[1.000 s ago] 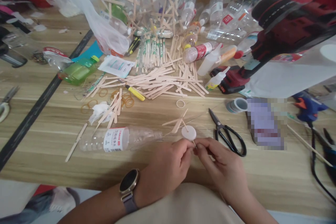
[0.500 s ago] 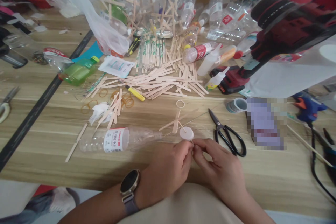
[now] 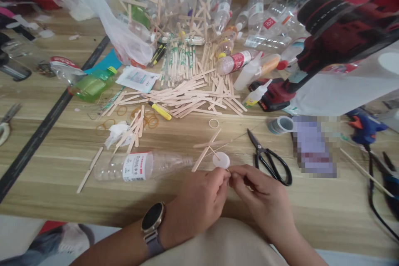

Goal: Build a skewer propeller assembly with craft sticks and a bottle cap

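Note:
Both my left hand and my right hand pinch a thin wooden skewer near the table's front edge, their fingertips meeting. Through a round white disc just beyond the fingers runs the skewer. At its far end sits a propeller of crossed flat wooden sticks, one of them blurred. A clear plastic bottle with a white label lies to the left of my hands, its neck toward the propeller. Black-handled scissors lie open to the right.
Behind lies a pile of wooden sticks, with a yellow-handled cutter before it. A tape roll, a red-black power tool and a blue glue gun are at the right. Bottles crowd the back.
The crossed sticks have turned to a different angle and spread wider beyond the disc. My hands stay in almost the same place, fingers still pinched together.

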`<control>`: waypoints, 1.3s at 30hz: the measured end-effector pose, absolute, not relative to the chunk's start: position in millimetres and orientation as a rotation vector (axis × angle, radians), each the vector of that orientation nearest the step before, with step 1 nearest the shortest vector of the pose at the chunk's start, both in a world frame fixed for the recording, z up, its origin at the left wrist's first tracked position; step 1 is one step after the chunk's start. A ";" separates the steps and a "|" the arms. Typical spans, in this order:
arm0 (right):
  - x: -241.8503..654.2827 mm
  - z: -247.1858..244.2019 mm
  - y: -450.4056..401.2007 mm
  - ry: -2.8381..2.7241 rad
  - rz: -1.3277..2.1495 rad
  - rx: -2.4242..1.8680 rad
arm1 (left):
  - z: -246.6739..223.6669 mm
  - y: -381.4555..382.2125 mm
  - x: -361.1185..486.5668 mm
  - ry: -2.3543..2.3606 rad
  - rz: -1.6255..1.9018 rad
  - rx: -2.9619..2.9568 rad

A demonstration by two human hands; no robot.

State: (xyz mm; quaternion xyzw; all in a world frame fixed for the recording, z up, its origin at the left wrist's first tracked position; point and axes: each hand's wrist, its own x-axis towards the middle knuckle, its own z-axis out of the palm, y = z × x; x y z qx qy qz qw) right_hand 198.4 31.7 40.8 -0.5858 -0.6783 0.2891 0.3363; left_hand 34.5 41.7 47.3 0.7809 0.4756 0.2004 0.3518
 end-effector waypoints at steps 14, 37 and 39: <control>214.3 49.6 43.3 -1.910 0.982 -1.438 | 51.9 46.3 31.9 1.229 0.545 1.710; 215.8 23.2 74.9 -1.594 1.426 -1.284 | 41.5 67.9 36.0 1.252 0.648 1.017; 210.5 18.1 76.2 -1.507 1.467 -1.308 | 42.0 70.6 37.6 1.218 0.685 0.925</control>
